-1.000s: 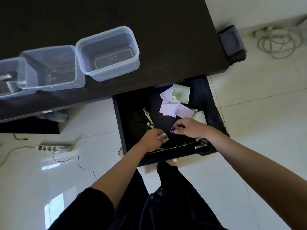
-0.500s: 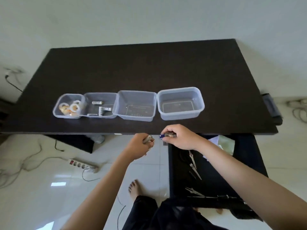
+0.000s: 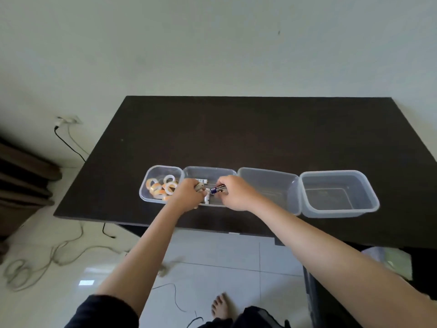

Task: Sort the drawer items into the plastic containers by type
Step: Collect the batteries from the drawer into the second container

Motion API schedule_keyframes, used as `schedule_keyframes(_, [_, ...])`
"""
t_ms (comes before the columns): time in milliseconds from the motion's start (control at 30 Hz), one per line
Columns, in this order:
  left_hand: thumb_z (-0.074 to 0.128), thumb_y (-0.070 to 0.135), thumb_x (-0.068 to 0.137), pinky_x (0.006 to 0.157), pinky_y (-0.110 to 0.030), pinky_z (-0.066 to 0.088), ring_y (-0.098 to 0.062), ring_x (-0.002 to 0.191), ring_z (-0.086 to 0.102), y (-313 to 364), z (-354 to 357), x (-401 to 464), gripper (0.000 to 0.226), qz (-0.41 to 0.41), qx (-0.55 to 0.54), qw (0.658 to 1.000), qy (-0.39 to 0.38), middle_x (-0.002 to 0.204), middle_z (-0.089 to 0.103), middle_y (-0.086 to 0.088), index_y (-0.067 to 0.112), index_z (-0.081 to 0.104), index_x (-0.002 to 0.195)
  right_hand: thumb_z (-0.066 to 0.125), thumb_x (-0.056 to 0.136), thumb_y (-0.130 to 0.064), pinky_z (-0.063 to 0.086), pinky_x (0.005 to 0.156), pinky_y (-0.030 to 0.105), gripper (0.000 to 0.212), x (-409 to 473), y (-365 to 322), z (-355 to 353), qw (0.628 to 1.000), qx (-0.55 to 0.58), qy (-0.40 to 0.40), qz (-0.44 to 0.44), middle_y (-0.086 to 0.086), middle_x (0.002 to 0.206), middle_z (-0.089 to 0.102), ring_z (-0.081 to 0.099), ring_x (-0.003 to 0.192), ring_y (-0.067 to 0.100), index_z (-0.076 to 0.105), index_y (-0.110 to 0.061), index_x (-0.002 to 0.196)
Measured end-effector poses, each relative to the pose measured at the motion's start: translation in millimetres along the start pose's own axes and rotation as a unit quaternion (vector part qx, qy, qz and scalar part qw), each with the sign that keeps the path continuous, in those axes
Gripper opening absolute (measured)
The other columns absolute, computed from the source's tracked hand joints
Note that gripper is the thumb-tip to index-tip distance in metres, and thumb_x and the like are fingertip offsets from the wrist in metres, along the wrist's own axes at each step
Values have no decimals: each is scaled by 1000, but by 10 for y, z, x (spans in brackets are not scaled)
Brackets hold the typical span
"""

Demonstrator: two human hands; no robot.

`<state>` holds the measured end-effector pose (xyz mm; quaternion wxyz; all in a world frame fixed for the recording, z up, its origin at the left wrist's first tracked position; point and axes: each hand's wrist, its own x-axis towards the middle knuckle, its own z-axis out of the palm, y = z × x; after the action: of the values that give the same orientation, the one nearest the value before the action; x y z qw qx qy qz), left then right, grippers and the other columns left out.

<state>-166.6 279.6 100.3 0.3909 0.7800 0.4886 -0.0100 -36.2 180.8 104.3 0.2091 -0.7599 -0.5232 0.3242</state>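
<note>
Four clear plastic containers stand in a row on the dark desk (image 3: 260, 129). The leftmost container (image 3: 151, 176) holds several tape rolls (image 3: 163, 187). Over the second container (image 3: 212, 172), which holds white batteries (image 3: 207, 198), both hands meet. My left hand (image 3: 189, 194) grips a grey battery (image 3: 199, 186). My right hand (image 3: 236, 192) pinches a blue-and-purple battery (image 3: 218, 188) just above that container. The third container (image 3: 269, 185) and the fourth container (image 3: 338, 192) look bare inside.
The open drawer (image 3: 387, 259) shows at the lower right under the desk edge, with pale paper in it. Cables (image 3: 47, 261) lie on the white tile floor at left, and a wall socket (image 3: 68, 120) sits behind. My bare foot (image 3: 220, 306) is below.
Both hands rose from the drawer and travelled left over the desk to the second container, each still holding its battery. The view swung up from the drawer to the desk.
</note>
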Motion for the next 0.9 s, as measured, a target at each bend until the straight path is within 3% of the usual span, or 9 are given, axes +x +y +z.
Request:
schedule_keyframes(100, [54,14,88,62,-31,47,-24,74,57,-5,-58,176,11,18,50,998,-13,79,59,-8,5,58,91,53,91,-22,45,72,37,17,219,-63,98,994,-111,-2,1,5,102,57,57,93,26,58,-12,103])
schedule_keyframes(167, [53,12,88,64,-28,41,-21,79,54,-34,-37,261,19,25,54,998,-21,90,58,-7,7,56,106,52,92,-24,44,78,41,17,344,-49,156,988,-154,-3,5,8,106,54,56,99,27,56,-11,102])
schedule_keyframes(233, [51,10,88,70,-29,41,-23,86,55,-83,7,334,35,22,39,999,-15,100,62,-9,8,52,122,53,92,-23,45,80,40,18,436,-7,196,990,-141,9,3,9,109,53,55,103,29,56,-10,105])
schedule_keyframes(333, [46,7,88,77,-30,46,-22,91,58,-160,56,344,42,20,1,1000,22,105,65,-9,9,50,130,55,93,-22,44,89,38,33,464,40,212,997,-59,49,-16,9,120,50,52,110,26,53,-14,125])
schedule_keyframes(467, [47,7,90,85,-26,44,-21,105,59,-208,125,150,37,36,-64,990,120,116,62,-7,9,53,126,54,95,-21,46,86,32,32,319,115,162,993,0,109,-54,2,123,51,55,103,20,53,-17,126])
schedule_keyframes(633, [52,13,92,76,-24,49,-10,85,59,-149,501,-276,20,81,-120,968,205,103,62,0,11,62,109,55,93,-15,44,87,25,23,-173,395,70,979,27,168,-112,2,112,56,56,100,15,61,-12,115])
schedule_keyframes(767, [55,6,89,69,-19,49,-4,77,58,3,1082,-712,17,134,-136,960,206,93,62,3,11,65,102,57,90,-13,48,81,23,18,-816,782,19,969,2,191,-159,2,102,59,56,95,12,66,-10,106])
schedule_keyframes(900, [55,7,89,66,-16,46,1,77,58,320,1868,-1183,17,163,-141,966,144,93,61,9,16,63,101,49,93,-23,48,72,19,23,-1627,1359,-25,972,-14,179,-151,-1,99,60,56,93,9,66,-13,104])
